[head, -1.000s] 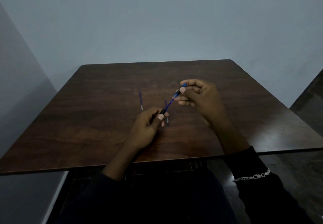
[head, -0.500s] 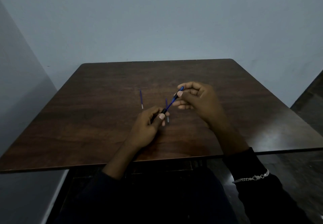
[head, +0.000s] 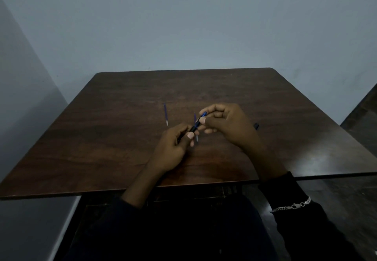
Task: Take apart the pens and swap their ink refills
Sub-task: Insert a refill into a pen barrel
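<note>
I hold my left hand (head: 173, 148) curled, thumb and fingers closed around the lower end of the pen (head: 196, 125). My right hand (head: 226, 126) is just beyond it, fingertips pinching the pen's upper end. Both wrists are raised.

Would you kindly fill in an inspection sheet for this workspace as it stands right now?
Surface: dark wooden table, dimly lit, with a glare patch at its right side.
Job's things: pen held above the table between both hands; one refill lying left of the hands; a second refill lying partly hidden behind the pen.
Clutter: small dark piece on the table behind the right hand; what it is cannot be told.
Grippers: left hand grips the pen's dark lower end; right hand pinches its blue upper end.
Cables: nothing seen.
Surroundings: plain grey wall; bracelet over the right sleeve.
</note>
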{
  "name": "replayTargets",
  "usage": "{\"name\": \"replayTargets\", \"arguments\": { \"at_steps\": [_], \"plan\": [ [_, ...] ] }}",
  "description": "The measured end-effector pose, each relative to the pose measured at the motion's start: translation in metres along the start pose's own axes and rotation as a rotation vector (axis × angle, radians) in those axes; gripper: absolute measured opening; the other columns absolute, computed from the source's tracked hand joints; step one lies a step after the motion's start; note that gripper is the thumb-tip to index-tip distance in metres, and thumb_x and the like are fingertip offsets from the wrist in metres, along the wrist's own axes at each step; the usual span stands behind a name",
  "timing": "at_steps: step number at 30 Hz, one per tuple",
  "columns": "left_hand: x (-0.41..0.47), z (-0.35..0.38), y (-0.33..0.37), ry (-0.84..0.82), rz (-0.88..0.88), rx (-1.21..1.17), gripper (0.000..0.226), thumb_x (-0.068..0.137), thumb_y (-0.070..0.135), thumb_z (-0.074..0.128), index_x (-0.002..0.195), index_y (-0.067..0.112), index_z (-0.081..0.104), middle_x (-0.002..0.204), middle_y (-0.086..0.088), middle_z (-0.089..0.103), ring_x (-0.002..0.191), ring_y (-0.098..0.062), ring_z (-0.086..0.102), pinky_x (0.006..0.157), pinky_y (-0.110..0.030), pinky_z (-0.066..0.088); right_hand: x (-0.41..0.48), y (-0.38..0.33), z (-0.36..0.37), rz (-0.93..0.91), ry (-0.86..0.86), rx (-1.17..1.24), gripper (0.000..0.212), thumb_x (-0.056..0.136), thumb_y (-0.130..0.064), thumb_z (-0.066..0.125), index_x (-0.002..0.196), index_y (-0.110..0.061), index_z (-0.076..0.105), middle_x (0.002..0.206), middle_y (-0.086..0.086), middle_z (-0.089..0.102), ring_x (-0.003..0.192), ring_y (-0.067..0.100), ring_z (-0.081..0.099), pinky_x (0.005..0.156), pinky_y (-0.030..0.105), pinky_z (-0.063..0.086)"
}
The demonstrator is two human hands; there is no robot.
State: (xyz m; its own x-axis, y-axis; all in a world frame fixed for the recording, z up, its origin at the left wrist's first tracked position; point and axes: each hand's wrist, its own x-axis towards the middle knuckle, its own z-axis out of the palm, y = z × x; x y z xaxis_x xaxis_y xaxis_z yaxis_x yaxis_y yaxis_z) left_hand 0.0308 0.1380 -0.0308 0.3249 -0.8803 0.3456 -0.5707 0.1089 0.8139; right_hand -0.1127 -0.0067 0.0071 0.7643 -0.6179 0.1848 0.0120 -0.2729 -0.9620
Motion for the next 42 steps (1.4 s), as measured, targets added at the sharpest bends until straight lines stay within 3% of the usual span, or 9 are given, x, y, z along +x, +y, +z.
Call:
{"name": "replayTargets", "arguments": {
  "at_steps": [4, 8, 14, 17, 20, 23, 31, 37, 42],
  "plan": [
    [0.001, 0.000, 0.000, 0.002, 0.017, 0.008, 0.032, 0.106, 0.007, 0.054, 0.085, 0.029, 0.063, 0.069, 0.017, 0.062, 0.065, 0.001, 0.056, 0.065, -0.017, 0.040, 0.000, 0.000, -0.004, 0.005, -0.039, -0.051, 0.012, 0.094, -0.013, 0.072, 0.105, -0.012, 0.073, 0.091, 0.007, 0.081, 0.086, 0.022, 0.080, 0.072, 0.032, 0.064],
    [0.001, 0.001, -0.004, 0.002, 0.035, 0.055, 0.022, 0.105, 0.006, 0.055, 0.089, 0.013, 0.068, 0.070, 0.015, 0.061, 0.065, 0.002, 0.057, 0.065, -0.017, 0.039, 0.002, -0.010, -0.009, 0.002, -0.083, -0.203, 0.011, 0.094, -0.020, 0.074, 0.094, -0.009, 0.073, 0.079, 0.005, 0.080, 0.072, 0.019, 0.079, 0.064, 0.029, 0.062],
    [-0.001, 0.002, -0.002, 0.009, 0.088, 0.107, 0.021, 0.103, 0.007, 0.057, 0.090, 0.016, 0.071, 0.072, 0.011, 0.066, 0.071, 0.003, 0.063, 0.068, -0.014, 0.043, 0.007, -0.016, 0.002, -0.067, -0.066, -0.635, 0.061, 0.100, -0.048, 0.057, 0.056, -0.007, 0.051, 0.046, 0.005, 0.043, 0.040, 0.019, 0.036, 0.049, 0.034, 0.036],
    [-0.001, 0.001, 0.000, 0.010, 0.101, 0.116, 0.020, 0.103, 0.012, 0.056, 0.092, 0.018, 0.071, 0.073, 0.010, 0.066, 0.072, 0.001, 0.064, 0.069, -0.014, 0.043, 0.006, -0.020, -0.002, -0.049, -0.033, -0.626, 0.072, 0.094, -0.068, 0.050, 0.062, -0.004, 0.062, 0.048, -0.003, 0.060, 0.039, 0.008, 0.053, 0.049, 0.019, 0.042],
    [-0.001, 0.000, 0.001, 0.024, 0.106, 0.111, 0.024, 0.103, 0.012, 0.056, 0.090, 0.028, 0.068, 0.073, 0.009, 0.066, 0.071, 0.001, 0.064, 0.067, -0.009, 0.041, 0.004, -0.021, -0.015, -0.022, -0.134, -0.390, 0.028, 0.094, -0.045, 0.070, 0.096, -0.018, 0.076, 0.079, -0.005, 0.077, 0.066, 0.010, 0.074, 0.058, 0.019, 0.054],
    [0.001, 0.001, -0.002, 0.004, 0.077, 0.134, 0.022, 0.104, 0.010, 0.057, 0.093, 0.022, 0.072, 0.073, 0.009, 0.067, 0.070, 0.000, 0.063, 0.066, -0.011, 0.042, 0.005, -0.014, -0.021, -0.073, -0.185, -0.438, 0.006, 0.092, -0.023, 0.075, 0.097, -0.021, 0.076, 0.076, -0.011, 0.078, 0.067, 0.007, 0.075, 0.061, 0.016, 0.054],
    [0.000, 0.002, 0.001, -0.003, 0.077, 0.144, 0.019, 0.103, 0.005, 0.058, 0.098, 0.012, 0.075, 0.073, 0.007, 0.068, 0.069, -0.003, 0.064, 0.068, -0.017, 0.046, 0.004, -0.015, -0.001, -0.106, -0.043, -0.734, 0.070, 0.098, -0.065, 0.044, 0.057, -0.012, 0.064, 0.045, -0.005, 0.057, 0.041, 0.006, 0.054, 0.054, 0.025, 0.042],
    [0.000, 0.001, 0.002, 0.015, 0.059, 0.117, 0.021, 0.103, 0.004, 0.057, 0.097, 0.013, 0.074, 0.072, 0.008, 0.066, 0.069, 0.000, 0.062, 0.066, -0.015, 0.044, 0.000, -0.012, -0.016, -0.081, -0.180, -0.411, 0.003, 0.096, -0.023, 0.070, 0.099, -0.023, 0.073, 0.079, -0.004, 0.076, 0.071, 0.010, 0.075, 0.067, 0.023, 0.059],
    [-0.001, 0.001, 0.003, 0.003, 0.069, 0.144, 0.019, 0.103, 0.005, 0.057, 0.096, 0.012, 0.074, 0.073, 0.007, 0.068, 0.071, -0.008, 0.065, 0.069, -0.022, 0.047, -0.001, -0.012, -0.008, -0.135, -0.096, -0.663, 0.049, 0.102, -0.043, 0.058, 0.072, -0.006, 0.068, 0.054, -0.016, 0.064, 0.047, 0.004, 0.060, 0.048, 0.013, 0.044]
  ]
}}
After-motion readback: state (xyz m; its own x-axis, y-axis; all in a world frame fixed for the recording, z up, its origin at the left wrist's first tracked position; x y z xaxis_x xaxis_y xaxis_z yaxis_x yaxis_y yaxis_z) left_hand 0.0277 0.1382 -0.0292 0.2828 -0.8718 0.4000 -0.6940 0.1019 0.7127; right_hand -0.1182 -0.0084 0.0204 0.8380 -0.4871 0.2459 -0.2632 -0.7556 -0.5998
